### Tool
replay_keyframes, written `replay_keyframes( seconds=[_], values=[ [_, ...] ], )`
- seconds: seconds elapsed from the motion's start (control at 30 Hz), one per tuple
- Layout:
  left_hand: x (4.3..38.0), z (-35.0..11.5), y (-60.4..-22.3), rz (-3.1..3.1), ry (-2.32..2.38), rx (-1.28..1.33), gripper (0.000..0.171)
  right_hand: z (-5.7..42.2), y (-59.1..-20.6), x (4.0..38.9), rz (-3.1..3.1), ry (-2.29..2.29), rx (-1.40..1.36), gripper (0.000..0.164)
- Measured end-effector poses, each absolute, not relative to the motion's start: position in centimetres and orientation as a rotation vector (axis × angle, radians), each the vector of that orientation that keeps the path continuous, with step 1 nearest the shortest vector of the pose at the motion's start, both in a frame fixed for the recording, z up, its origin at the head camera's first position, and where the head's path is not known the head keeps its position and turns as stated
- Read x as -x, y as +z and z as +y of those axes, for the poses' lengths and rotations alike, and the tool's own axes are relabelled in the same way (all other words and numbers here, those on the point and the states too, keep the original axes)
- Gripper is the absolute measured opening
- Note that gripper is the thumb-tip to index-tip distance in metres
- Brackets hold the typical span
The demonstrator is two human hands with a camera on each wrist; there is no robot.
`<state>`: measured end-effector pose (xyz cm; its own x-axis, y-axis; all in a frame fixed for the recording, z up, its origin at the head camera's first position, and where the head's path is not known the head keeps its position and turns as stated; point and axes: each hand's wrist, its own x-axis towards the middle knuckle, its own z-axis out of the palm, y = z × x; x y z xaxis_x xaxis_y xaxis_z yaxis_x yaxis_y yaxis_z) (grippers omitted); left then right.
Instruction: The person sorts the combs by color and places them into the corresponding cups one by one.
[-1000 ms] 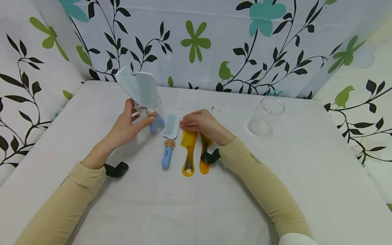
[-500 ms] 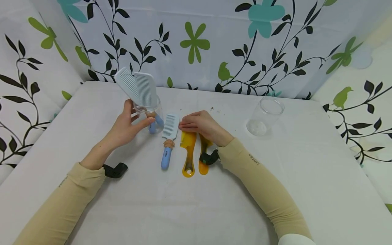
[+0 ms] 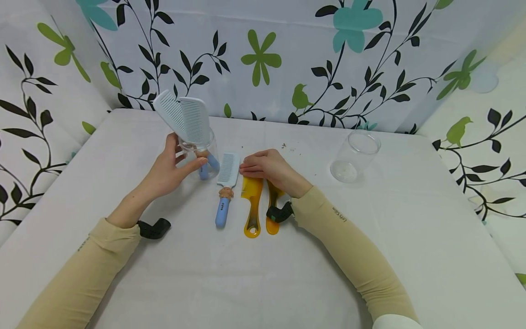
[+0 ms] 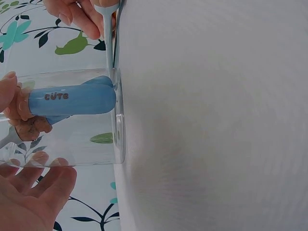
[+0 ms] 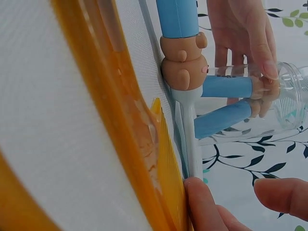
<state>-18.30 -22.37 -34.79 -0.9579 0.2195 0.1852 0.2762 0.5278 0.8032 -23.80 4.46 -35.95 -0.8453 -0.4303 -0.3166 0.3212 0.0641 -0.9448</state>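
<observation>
My left hand (image 3: 166, 176) grips a clear plastic jar (image 4: 72, 154) at the back left of the table, thumb on one side and fingers on the other. Two pale blue combs (image 3: 195, 121) stand in it, teeth up, their blue handles (image 4: 72, 99) inside. Beside the jar, a third blue comb (image 3: 222, 210) with a brown bear figure lies flat. My right hand (image 3: 274, 170) rests low over the upper ends of two amber combs (image 3: 253, 201). In the right wrist view its fingertips (image 5: 202, 197) are at the blue comb's head, the thumb (image 5: 284, 193) held apart.
Toward the back right stands a second clear jar (image 3: 355, 157) with nothing seen in it. Small dark crumbs (image 3: 284, 146) lie behind my right hand. A leaf-patterned curtain (image 3: 263, 100) hangs behind the white table (image 3: 255, 283).
</observation>
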Motion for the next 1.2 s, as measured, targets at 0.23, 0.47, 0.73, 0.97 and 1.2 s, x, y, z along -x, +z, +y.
replay_keyframes(
  seconds=[0.23, 0.47, 0.73, 0.97, 1.2],
  values=[
    [18.2, -22.4, -34.8, -2.693, -1.438, 0.434, 0.085, 4.3, -35.9, 23.8, 1.824, -1.827, 0.096, 0.037],
    [18.1, -22.5, -34.8, -2.696, -1.435, 0.417, 0.085, 3.7, -36.0, 23.4, 1.784, -1.823, 0.097, 0.032],
    [18.1, -22.5, -34.7, -2.691, -1.433, 0.426, 0.083, 3.1, -36.2, 23.1, 1.775, -1.825, 0.085, 0.029],
    [18.1, -22.5, -34.6, -2.685, -1.444, 0.424, 0.083, 3.4, -35.8, 23.2, 1.788, -1.793, 0.119, 0.031],
    [18.3, -22.5, -34.8, -2.682, -1.451, 0.437, 0.084, 5.0, -34.9, 23.7, 1.960, -1.717, 0.182, 0.037]
  ],
)
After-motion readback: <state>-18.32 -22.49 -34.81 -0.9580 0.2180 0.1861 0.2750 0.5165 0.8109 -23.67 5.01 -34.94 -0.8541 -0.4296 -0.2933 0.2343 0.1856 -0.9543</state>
